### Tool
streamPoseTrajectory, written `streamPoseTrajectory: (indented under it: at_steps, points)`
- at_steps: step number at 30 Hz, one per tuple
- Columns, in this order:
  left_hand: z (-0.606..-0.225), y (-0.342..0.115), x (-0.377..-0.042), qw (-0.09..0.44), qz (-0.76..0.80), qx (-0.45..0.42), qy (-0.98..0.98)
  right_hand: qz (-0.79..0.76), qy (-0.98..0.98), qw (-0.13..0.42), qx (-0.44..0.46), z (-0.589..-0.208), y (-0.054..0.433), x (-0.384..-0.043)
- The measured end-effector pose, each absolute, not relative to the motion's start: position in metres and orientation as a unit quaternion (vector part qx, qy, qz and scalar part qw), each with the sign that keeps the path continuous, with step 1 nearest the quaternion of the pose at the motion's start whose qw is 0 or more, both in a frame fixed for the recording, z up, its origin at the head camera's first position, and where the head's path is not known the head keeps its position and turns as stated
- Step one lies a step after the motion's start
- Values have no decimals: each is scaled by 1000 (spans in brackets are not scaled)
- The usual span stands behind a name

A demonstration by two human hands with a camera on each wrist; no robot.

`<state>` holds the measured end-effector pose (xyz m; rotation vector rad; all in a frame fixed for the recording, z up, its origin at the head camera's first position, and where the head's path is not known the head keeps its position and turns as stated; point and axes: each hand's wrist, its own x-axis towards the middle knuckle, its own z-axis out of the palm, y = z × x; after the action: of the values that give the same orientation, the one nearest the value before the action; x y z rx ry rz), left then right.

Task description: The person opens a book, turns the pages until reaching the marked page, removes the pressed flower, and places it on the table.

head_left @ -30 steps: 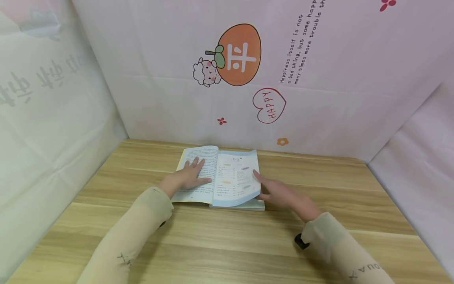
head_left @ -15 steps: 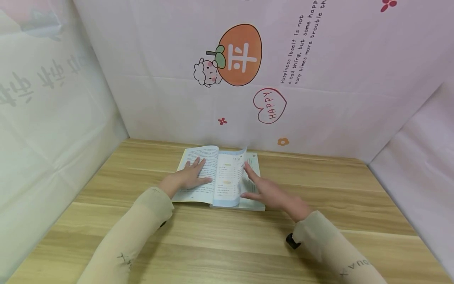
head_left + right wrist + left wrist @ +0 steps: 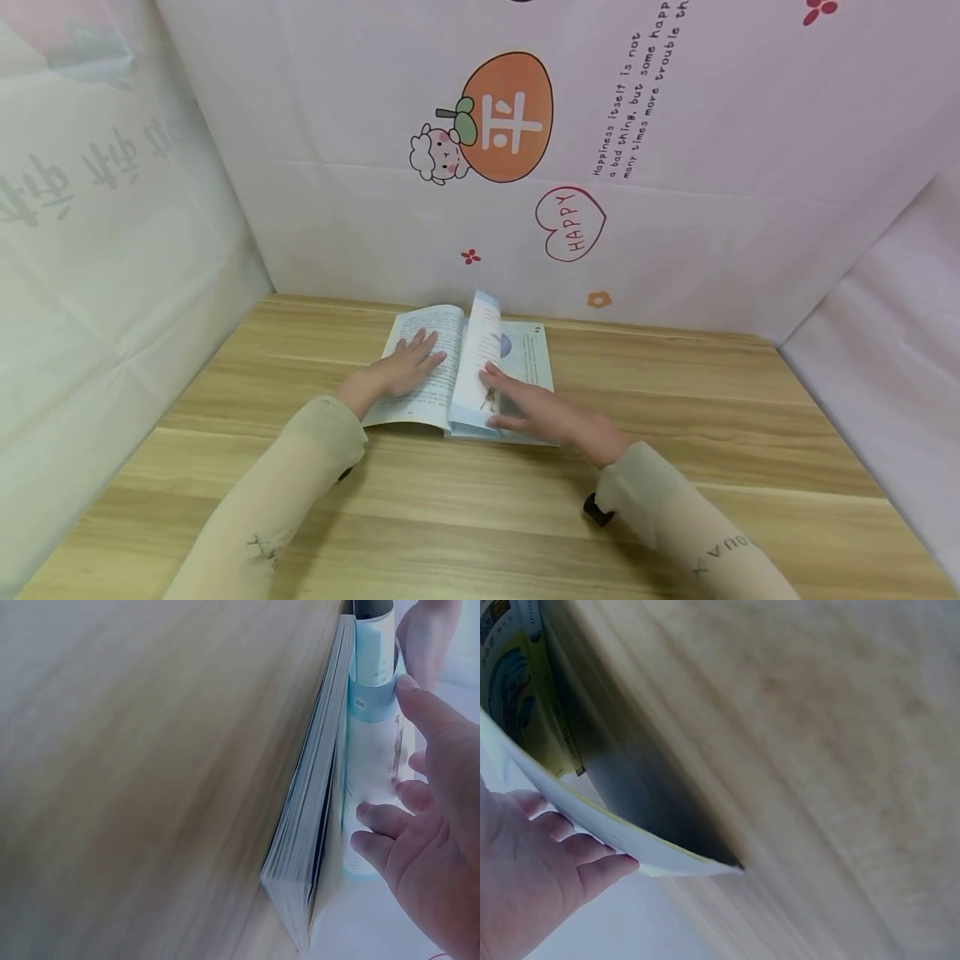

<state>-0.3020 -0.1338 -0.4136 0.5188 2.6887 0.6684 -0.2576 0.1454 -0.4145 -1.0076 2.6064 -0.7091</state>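
An open book point(image 3: 534, 354) lies near the table's back edge, with printed text on its left page. My left hand point(image 3: 405, 368) rests on that page, fingers spread. In the left wrist view, my fingers lie along the page's inner side, and the book's yellow cover point(image 3: 536, 712) shows beneath. A lifted leaf point(image 3: 472, 358) stands curved near the spine, blue along its edges. The extended fingers of my right hand point(image 3: 536, 410) touch it from the right. In the right wrist view, the thick page block point(image 3: 319, 772) lies beside my right hand point(image 3: 442, 817).
The wooden table point(image 3: 480, 525) spreads out in front of the book and to both sides. A printed cloth wall point(image 3: 360, 225) rises right behind the book, with more cloth at left and right. A black band point(image 3: 597, 510) shows at my right cuff.
My right hand has moved left, carrying the leaf from lying nearly flat on the right to standing near the spine. More of the page beneath shows. The left hand stays almost in place.
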Motion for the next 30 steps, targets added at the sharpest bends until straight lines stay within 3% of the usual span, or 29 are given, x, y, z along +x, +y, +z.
streamPoseTrajectory:
  at_steps: [13,30]
  points:
    - [-417,-134,-304,102,269,184,940,-213,895,148,-362,-407,123,-258]
    - [-415,-129,-302,119,226,203,945,-196,887,139,-395,-409,100,-258]
